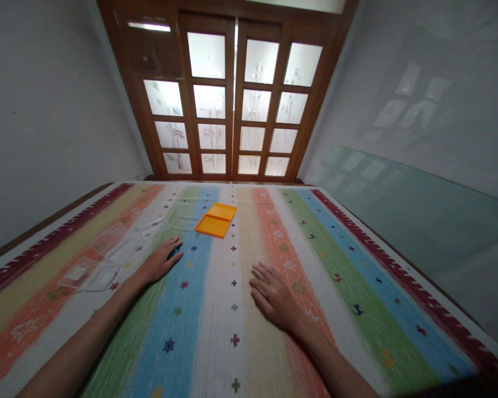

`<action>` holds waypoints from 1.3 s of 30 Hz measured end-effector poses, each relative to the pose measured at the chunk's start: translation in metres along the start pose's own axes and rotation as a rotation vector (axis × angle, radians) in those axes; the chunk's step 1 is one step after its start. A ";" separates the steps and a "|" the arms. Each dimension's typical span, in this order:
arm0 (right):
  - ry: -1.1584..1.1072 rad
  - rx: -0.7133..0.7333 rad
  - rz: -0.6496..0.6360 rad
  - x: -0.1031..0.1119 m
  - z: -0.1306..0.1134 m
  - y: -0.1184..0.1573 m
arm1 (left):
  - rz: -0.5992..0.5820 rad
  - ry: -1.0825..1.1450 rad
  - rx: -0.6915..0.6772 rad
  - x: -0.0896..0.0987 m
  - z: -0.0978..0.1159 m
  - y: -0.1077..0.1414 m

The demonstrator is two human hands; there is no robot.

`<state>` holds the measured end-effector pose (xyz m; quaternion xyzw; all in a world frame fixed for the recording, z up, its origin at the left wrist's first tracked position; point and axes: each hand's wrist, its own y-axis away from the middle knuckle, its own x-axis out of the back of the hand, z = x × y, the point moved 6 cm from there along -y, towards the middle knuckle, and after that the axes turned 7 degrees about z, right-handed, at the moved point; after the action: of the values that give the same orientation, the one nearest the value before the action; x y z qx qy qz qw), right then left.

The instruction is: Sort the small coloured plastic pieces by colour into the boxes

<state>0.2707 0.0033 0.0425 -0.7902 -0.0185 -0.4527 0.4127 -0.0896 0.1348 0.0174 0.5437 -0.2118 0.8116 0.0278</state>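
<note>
My left hand [162,260] rests low over the striped tablecloth, fingers stretched forward and thumb apart. A dark blue-green patch shows between thumb and fingers; whether it is a small thing or shaded cloth I cannot tell. Just ahead of that hand are opened clear plastic cases [184,222]. An orange case [214,227] lies unfolded further ahead, between the two hands and touched by neither. On the cream and orange stripes my right hand [273,293] lies palm down, its fingers loosely extended and holding nothing visible.
More clear plastic cases [102,278] spread along the table's left side. A patterned cloth [219,342] covers the table. Wooden doors with frosted panes [211,101] stand beyond its far edge. On the right, a pale glass panel [398,204] leans along the wall.
</note>
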 end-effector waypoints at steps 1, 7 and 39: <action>0.000 -0.003 0.000 0.000 0.000 0.000 | -0.003 0.001 -0.006 0.000 0.002 0.000; -0.005 -0.006 0.009 0.000 0.001 0.001 | -0.069 0.014 -0.077 -0.007 0.023 0.003; 0.034 -0.048 0.113 0.017 0.006 -0.007 | -0.208 0.508 -0.679 -0.041 0.238 0.045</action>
<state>0.2819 0.0060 0.0577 -0.7919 0.0441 -0.4421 0.4189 0.1217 0.0125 0.0419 0.3050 -0.3973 0.7968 0.3381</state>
